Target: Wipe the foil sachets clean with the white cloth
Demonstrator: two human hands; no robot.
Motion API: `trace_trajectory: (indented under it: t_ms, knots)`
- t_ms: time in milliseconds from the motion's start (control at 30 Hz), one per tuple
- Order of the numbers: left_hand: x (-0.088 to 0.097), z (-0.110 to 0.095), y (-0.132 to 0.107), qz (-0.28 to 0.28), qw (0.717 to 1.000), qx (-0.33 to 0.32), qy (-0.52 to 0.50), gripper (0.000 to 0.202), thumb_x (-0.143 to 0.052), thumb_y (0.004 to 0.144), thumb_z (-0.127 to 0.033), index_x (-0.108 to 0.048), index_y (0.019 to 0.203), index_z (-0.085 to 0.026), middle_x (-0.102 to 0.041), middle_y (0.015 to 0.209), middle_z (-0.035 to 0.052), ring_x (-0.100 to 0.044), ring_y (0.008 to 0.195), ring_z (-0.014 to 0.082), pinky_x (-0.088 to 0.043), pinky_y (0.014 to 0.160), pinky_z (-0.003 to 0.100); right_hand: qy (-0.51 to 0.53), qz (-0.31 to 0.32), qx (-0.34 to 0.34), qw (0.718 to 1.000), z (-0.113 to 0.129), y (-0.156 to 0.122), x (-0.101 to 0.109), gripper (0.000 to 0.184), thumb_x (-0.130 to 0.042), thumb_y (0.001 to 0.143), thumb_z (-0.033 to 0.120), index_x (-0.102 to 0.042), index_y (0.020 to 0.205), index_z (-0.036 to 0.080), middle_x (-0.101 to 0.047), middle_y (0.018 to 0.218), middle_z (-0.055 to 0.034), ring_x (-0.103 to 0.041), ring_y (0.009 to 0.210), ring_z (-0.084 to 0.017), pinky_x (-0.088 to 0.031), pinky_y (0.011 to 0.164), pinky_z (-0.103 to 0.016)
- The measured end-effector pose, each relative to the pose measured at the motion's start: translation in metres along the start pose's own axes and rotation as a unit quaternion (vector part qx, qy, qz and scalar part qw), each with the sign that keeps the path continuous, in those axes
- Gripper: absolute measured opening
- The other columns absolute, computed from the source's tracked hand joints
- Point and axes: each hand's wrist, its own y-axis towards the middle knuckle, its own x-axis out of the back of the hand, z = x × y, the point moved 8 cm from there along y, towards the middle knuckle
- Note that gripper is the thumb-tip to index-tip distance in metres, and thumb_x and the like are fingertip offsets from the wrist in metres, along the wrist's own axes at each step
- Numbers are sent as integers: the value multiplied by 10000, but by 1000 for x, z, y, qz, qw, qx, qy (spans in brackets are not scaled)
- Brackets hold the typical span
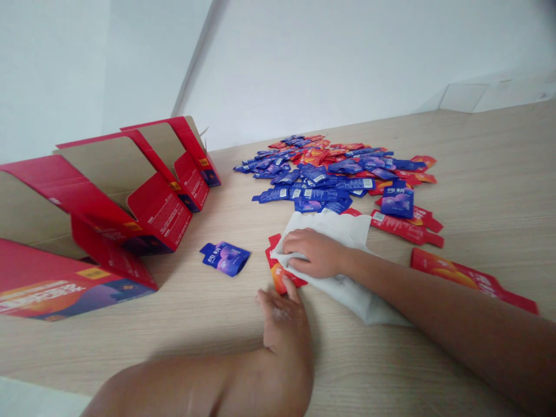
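the red pouch lies on the table between the two hands, its right part covered by the white cloth. the right hand holds a bunched fold of that cloth in a closed grip; the left hand has a loose, parted grip, with a fingertip touching the pouch's near edge. the step looks like wiping the pouch, and steady pressure from the left hand should keep it from sliding. a flat fold and light, even strokes away from those fingertips would probably clean without creasing the packet. the cloth's far edge reaches the near side of the pile of pouches, so a wide sweep could drag some along; short strokes seem safer. the blue pouch sits well apart on the left, near the open boxes.
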Motion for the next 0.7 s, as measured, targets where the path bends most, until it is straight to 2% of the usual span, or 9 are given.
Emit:
trace_trajectory:
  t_ms: [333, 533, 700]
  knots:
    - [0, -2, 0, 6, 999, 20, 24, 488, -343, 836, -23, -554, 1272, -79, -736, 855, 168, -692, 856, 220, -459, 959, 451, -1, 1, -2, 1000, 0, 0, 0, 149, -534, 848, 225, -620, 951, 160, -635, 1040, -89, -555, 996, -222, -390, 892, -387]
    - [-3, -1, -1, 1, 998, 18, -60, 491, -341, 827, -17, -558, 1265, -62, -727, 861, 187, -683, 862, 232, -453, 959, 477, 0, 3, -5, 1000, -1, 0, 0, 158, -535, 847, 229, -621, 961, 161, -634, 1045, -90, -555, 997, -222, -391, 891, -389]
    - [-4, -3, -1, 2, 1000, 26, -1, 489, -352, 826, -35, -565, 1264, -81, -727, 839, 160, -679, 857, 226, -442, 961, 468, -2, 3, -4, 1000, 0, 0, 0, 149, -535, 849, 225, -619, 954, 159, -634, 1048, -90, -557, 1002, -222, -393, 896, -389]
